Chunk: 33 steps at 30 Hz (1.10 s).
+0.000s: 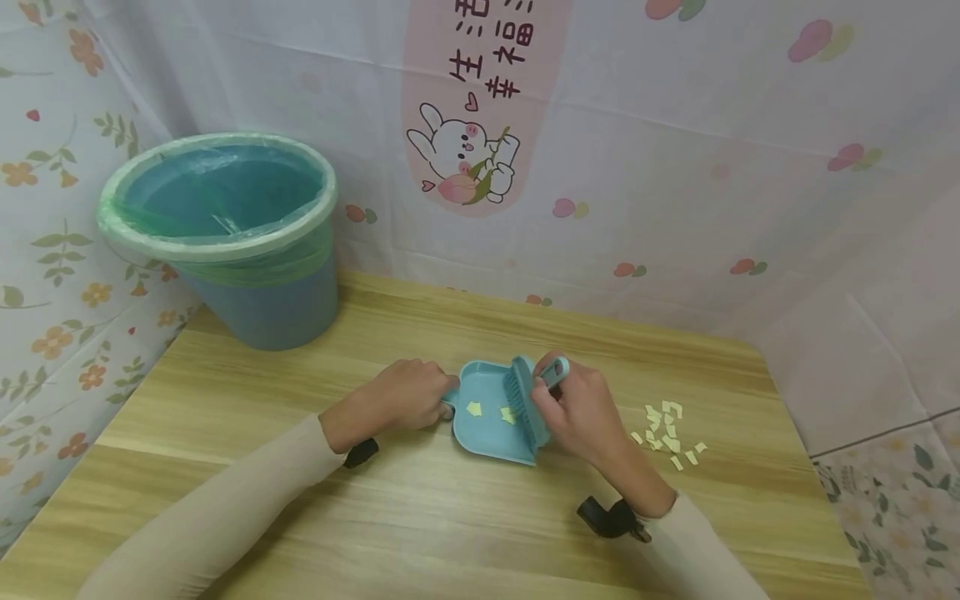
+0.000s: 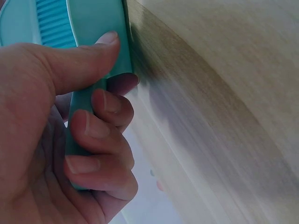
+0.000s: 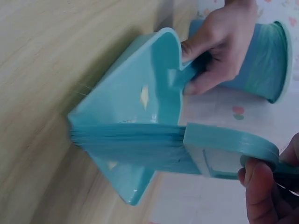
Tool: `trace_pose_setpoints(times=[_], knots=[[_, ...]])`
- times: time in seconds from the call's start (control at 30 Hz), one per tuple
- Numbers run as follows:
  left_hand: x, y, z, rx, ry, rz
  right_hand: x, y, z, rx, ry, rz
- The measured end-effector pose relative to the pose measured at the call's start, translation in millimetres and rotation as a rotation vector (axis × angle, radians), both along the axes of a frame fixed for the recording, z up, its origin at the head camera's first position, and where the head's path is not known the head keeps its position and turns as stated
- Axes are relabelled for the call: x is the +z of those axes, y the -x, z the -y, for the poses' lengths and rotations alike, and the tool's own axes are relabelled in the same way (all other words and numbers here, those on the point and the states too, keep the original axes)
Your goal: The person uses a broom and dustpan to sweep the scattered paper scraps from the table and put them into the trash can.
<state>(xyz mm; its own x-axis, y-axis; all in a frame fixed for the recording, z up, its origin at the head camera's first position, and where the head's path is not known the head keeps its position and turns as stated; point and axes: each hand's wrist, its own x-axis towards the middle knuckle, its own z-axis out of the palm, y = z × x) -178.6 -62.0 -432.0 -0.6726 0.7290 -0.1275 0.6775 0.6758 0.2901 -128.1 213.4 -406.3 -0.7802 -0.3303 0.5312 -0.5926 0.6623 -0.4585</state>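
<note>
Wood-grained tabletop (image 1: 420, 533) lies beneath a blue dustpan (image 1: 480, 437); curled fingers of the left hand (image 1: 412, 393) clasp its handle (image 2: 83, 100), while fingers of the right hand (image 1: 583, 412) grip a brush (image 1: 529, 404) over the dustpan.

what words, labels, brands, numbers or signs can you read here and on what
"生活" on the wall cloth; 活 is cut by the top edge.
"幸福" beside it, same cloth; marks above it are cut off, unreadable.
Dark marks on the floral surface, lower right: too small to tell if lettering.
Bin, dustpan, hand brush: no text visible.
</note>
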Motion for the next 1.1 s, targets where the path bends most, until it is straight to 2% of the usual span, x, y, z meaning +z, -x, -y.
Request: trace_pose_setpoints(times=[0.2, 0.4, 0.63, 0.83, 1.1], knots=[[-0.3, 0.7, 0, 0.007, 0.003, 0.000, 14.2, 1.3, -4, -0.043, 0.042, 0.009], [-0.8, 0.9, 0, 0.008, 0.009, -0.005, 24.4, 0.9, -18, -0.090, -0.030, -0.023], [-0.2, 1.0, 1, 0.007, 0.010, -0.012, 13.7, -5.5, -25, -0.050, -0.154, -0.029], [-0.8, 1.7, 0, 0.001, 0.033, -0.013, 1.2, -8.4, -12, -0.015, -0.129, 0.013], [-1.9, 1.9, -1, -0.002, 0.027, -0.019, 0.4, -0.6, 13, 0.035, -0.090, 0.017]])
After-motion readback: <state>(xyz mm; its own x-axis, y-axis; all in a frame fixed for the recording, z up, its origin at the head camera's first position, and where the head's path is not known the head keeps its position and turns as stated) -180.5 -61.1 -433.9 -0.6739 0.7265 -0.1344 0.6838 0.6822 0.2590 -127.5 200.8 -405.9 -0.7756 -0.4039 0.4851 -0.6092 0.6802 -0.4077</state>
